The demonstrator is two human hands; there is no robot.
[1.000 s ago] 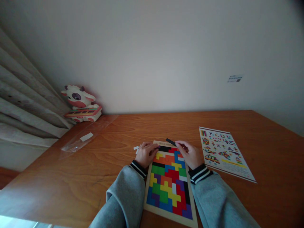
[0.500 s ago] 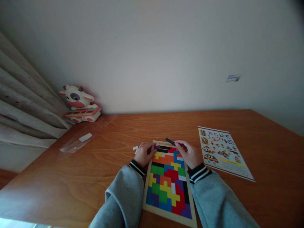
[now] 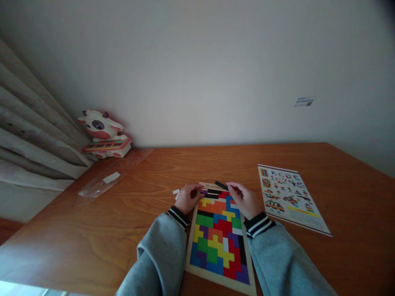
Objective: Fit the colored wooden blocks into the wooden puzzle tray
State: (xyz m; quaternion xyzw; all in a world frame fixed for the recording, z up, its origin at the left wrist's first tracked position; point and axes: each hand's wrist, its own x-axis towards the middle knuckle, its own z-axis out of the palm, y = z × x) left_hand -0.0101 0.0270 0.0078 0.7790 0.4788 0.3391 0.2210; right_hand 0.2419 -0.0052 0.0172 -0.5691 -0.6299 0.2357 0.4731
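Note:
A wooden puzzle board (image 3: 190,269) filled with colourful block pieces lies on the table before me. My left hand (image 3: 187,199) rests at the board's top left corner, fingertips touching the purple and black pieces there. My right hand (image 3: 244,200) is at the top right corner and pinches a thin black piece (image 3: 221,185) that is tilted up above the board's top edge.
A printed pattern sheet (image 3: 289,196) lies right of the board. A clear plastic bag (image 3: 101,183) with a white label lies at the left. A cow toy (image 3: 104,134) stands in the far left corner by the curtain (image 3: 27,135). A small white scrap (image 3: 176,191) sits near my left hand.
My left fingertips have drawn back slightly from the board's top row, showing more of the black piece there. My right hand still holds the black piece in about the same place.

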